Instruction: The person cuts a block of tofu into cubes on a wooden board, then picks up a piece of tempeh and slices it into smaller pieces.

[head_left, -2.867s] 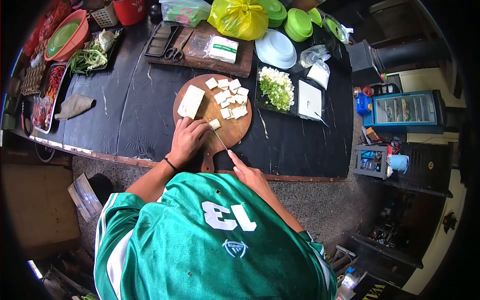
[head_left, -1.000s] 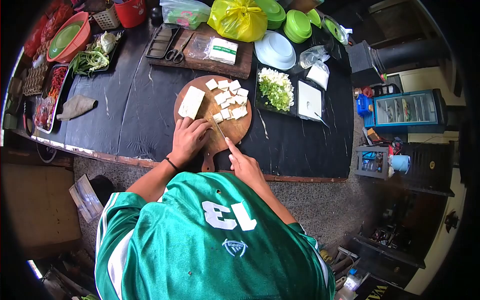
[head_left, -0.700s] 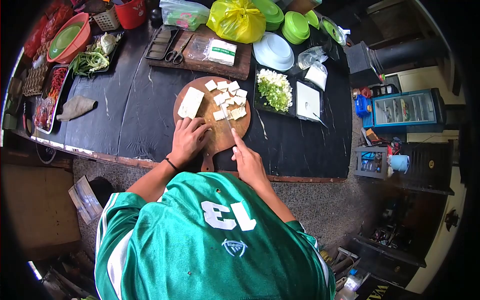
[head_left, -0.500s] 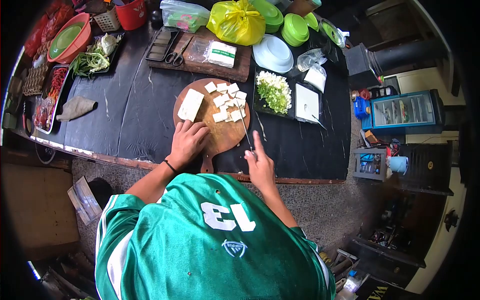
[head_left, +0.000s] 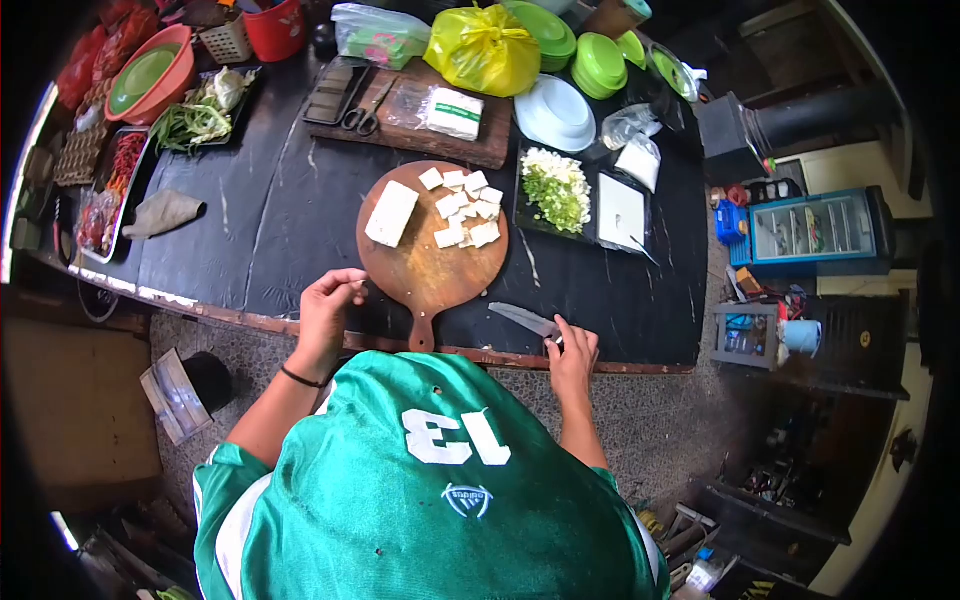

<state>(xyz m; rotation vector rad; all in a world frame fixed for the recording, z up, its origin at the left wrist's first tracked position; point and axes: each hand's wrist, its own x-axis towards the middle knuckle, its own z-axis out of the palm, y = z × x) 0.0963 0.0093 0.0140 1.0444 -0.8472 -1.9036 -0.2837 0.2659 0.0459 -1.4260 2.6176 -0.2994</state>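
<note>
A round wooden cutting board (head_left: 430, 275) with a short handle lies near the table's front edge. On its left part rests a white block of tofu (head_left: 392, 213); cut tofu cubes (head_left: 470, 209) lie loosely grouped at its upper right. My left hand (head_left: 332, 308) is just off the board's lower left, its fingers curled together; whether anything is pinched in them is hidden. To the right of the board handle, my right hand (head_left: 572, 352) grips a knife (head_left: 524, 319) by its handle. The blade lies low over the black tabletop, pointing up and left, apart from the tofu.
Behind the board, a thick wooden slab (head_left: 400, 134) carries scissors (head_left: 366, 108) and a wrapped white pack (head_left: 454, 113). To the right is a tray of chopped greens (head_left: 556, 192). A cloth (head_left: 164, 214) and a tray of red chillies (head_left: 126, 165) lie left.
My left hand has left the tofu block and moved left off the board. My right hand has drawn the knife away from the cubes, down and right to the table edge.
</note>
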